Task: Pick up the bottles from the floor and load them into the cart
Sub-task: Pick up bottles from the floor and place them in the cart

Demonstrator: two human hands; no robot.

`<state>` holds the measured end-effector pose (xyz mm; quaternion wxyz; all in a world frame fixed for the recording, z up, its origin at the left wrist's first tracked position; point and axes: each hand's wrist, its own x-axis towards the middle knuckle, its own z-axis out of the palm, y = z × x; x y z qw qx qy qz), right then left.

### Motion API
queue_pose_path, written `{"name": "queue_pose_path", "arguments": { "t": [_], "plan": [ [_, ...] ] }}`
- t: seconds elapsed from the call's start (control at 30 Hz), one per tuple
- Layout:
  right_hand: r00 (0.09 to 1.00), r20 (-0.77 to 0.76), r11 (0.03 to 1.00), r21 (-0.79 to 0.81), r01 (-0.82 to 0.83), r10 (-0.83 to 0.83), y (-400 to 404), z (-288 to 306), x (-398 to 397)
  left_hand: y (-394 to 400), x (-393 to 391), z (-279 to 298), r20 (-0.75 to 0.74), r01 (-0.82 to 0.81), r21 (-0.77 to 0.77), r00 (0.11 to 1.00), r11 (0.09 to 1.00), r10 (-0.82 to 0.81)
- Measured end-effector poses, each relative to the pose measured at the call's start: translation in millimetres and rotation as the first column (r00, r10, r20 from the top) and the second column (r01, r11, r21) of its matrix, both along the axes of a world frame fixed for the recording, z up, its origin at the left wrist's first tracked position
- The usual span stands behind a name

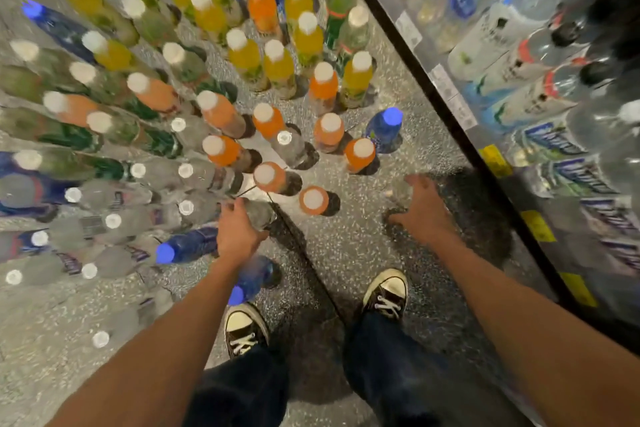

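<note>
Several bottles stand on the speckled floor [349,246]: orange ones [313,200], yellow ones [278,62], green ones, blue ones [384,128] and clear ones [291,146]. My left hand [239,234] reaches down and grips a clear bottle [261,215] near its top, beside a blue bottle [188,246]. My right hand [424,208] curls its thumb and fingers round a blurred clear bottle [396,196] that stands apart at the right of the group. No cart is in view.
A shelf unit [460,135] with a dark edge and price tags runs along the right, stocked with water bottles [512,24]. My two sneakers [388,291] stand on the floor below the hands. A blue bottle [252,279] stands by my left foot.
</note>
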<state>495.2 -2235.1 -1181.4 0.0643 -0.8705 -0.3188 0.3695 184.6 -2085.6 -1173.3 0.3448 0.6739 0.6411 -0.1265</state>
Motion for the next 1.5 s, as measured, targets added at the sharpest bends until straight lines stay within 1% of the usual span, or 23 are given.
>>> {"name": "queue_pose_path", "arguments": {
  "t": [0.1,0.23,0.3,0.37,0.47,0.53,0.6,0.73,0.8,0.9,1.0,1.03,1.07,1.13,1.17,1.27,1.3,1.33,1.37,1.4,1.43,1.47,1.5],
  "plan": [
    [0.996,0.084,1.000,-0.008,-0.004,0.005,1.8,-21.7,2.8,-0.2,-3.0,-23.1,0.016,-0.001,0.070,1.000,0.998,-0.001],
    [0.988,0.149,0.997,0.081,0.019,-0.031,1.4,-34.6,4.7,-2.8,-6.0,-32.2,0.009,0.041,0.133,0.999,0.990,-0.043],
    [0.986,0.157,0.990,0.140,0.027,-0.050,2.3,-36.2,5.7,-1.7,-7.1,-33.7,0.019,0.034,0.140,0.999,0.990,-0.037],
    [0.986,0.162,0.982,0.190,0.014,-0.045,1.2,-32.8,5.2,-1.6,-9.1,-27.8,0.052,0.027,0.137,0.998,0.990,-0.035],
    [0.989,0.144,0.984,0.178,0.017,-0.044,-9.2,-11.7,-1.3,-2.5,-8.3,0.6,0.057,0.019,0.110,0.998,0.994,-0.026],
    [0.991,0.118,0.980,0.197,0.037,-0.062,-19.6,19.3,-14.0,-6.9,-10.0,34.4,0.074,0.027,0.117,0.997,0.993,-0.036],
    [0.991,0.095,0.976,0.204,0.075,-0.096,-29.5,65.6,-29.2,-11.9,-11.1,77.7,0.102,0.028,0.118,0.994,0.993,-0.040],
    [0.992,-0.008,0.973,0.193,0.124,-0.124,-43.1,174.2,-56.4,-26.8,-8.4,189.7,0.209,-0.018,0.108,0.978,0.994,-0.005],
    [0.993,-0.013,0.973,0.200,0.115,-0.115,-46.8,230.6,-70.7,-35.6,-6.3,251.4,0.272,-0.034,0.111,0.962,0.993,0.002],
    [0.973,-0.075,0.929,0.291,0.230,-0.218,-53.3,323.5,-89.7,-42.3,-6.6,335.6,0.364,-0.086,0.078,0.930,0.993,0.052],
    [0.925,-0.166,0.863,0.334,0.379,-0.342,-63.2,410.7,-104.9,-45.2,-16.7,400.3,0.471,-0.153,-0.035,0.869,0.988,0.151],
    [0.910,-0.200,0.832,0.371,0.413,-0.363,-68.1,438.2,-110.5,-46.8,-19.2,421.9,0.512,-0.146,-0.048,0.846,0.988,0.150],
    [0.896,-0.222,0.794,0.415,0.443,-0.384,-72.1,464.8,-116.7,-45.4,-21.7,444.6,0.560,-0.127,-0.026,0.820,0.992,0.120],
    [0.860,-0.278,0.717,0.475,0.510,-0.427,-83.2,521.8,-134.4,-42.4,-25.0,494.4,0.651,-0.036,0.023,0.759,0.999,0.013],
    [0.837,-0.303,0.677,0.493,0.547,-0.455,-90.8,548.9,-144.5,-41.4,-26.6,517.6,0.686,0.011,0.012,0.727,1.000,-0.016],
    [0.764,-0.384,0.520,0.568,0.638,-0.518,-114.2,623.2,-172.0,-39.5,-30.3,572.9,0.801,0.109,-0.096,0.599,0.989,0.012],
    [0.735,-0.421,0.457,0.588,0.668,-0.532,-122.0,644.4,-181.1,-40.3,-30.5,590.9,0.817,0.139,-0.142,0.576,0.980,0.037],
    [0.683,-0.478,0.354,0.607,0.712,-0.553,-131.9,665.8,-191.6,-42.5,-28.7,610.0,0.830,0.183,-0.192,0.555,0.964,0.060],
    [0.608,-0.556,0.213,0.614,0.760,-0.566,-142.1,684.8,-202.0,-47.2,-26.3,629.9,0.845,0.236,-0.228,0.529,0.944,0.072],
    [0.512,-0.652,0.040,0.596,0.802,-0.559,-150.8,701.2,-212.9,-53.0,-21.8,650.2,0.859,0.278,-0.252,0.506,0.927,0.082],
    [0.410,-0.758,-0.135,0.540,0.831,-0.507,-159.7,715.1,-223.1,-61.8,-16.5,672.3,0.874,0.326,-0.270,0.477,0.906,0.089],
    [0.323,-0.842,-0.285,0.467,0.837,-0.432,-169.9,727.0,-233.7,-72.1,-10.9,690.1,0.884,0.363,-0.289,0.457,0.886,0.101],
    [0.248,-0.894,-0.397,0.396,0.828,-0.373,-180.4,737.1,-242.9,-84.0,-5.9,706.2,0.887,0.397,-0.306,0.448,0.866,0.108]
  ]
}}
